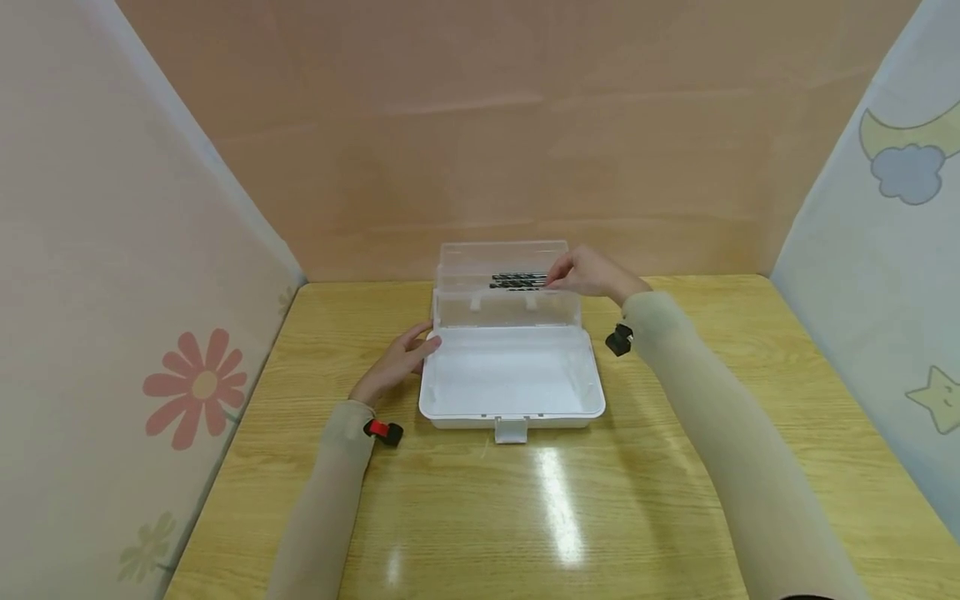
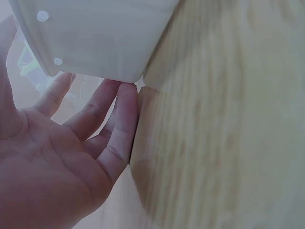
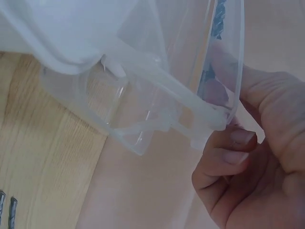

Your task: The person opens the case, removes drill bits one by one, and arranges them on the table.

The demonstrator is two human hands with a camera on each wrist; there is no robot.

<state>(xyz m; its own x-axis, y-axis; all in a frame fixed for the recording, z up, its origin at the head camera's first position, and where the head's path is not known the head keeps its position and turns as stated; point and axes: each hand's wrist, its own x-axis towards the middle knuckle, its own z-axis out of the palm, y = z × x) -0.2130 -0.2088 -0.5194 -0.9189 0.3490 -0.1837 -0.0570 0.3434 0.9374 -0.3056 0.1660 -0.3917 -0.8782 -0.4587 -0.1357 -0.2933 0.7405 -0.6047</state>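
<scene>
A white plastic box (image 1: 513, 375) lies open on the table, its translucent lid (image 1: 502, 254) raised at the back. Several dark twist drill bits (image 1: 517, 281) lie side by side in the lid's clear tray. My right hand (image 1: 592, 273) pinches the bits' right ends with thumb and index finger. In the right wrist view, those two fingers show through the clear wall (image 3: 228, 43), the others curled below it. With the thumb over its rim and fingertips against its outside, my left hand (image 1: 397, 358) holds the box's left rear corner.
Two more drill bits (image 3: 12, 212) show at the lower left of the right wrist view, over the wooden table (image 1: 450, 525). A latch (image 1: 511, 430) hangs at the box's front. A tan back wall (image 1: 480, 167) and patterned side panels (image 1: 150, 250) border the table.
</scene>
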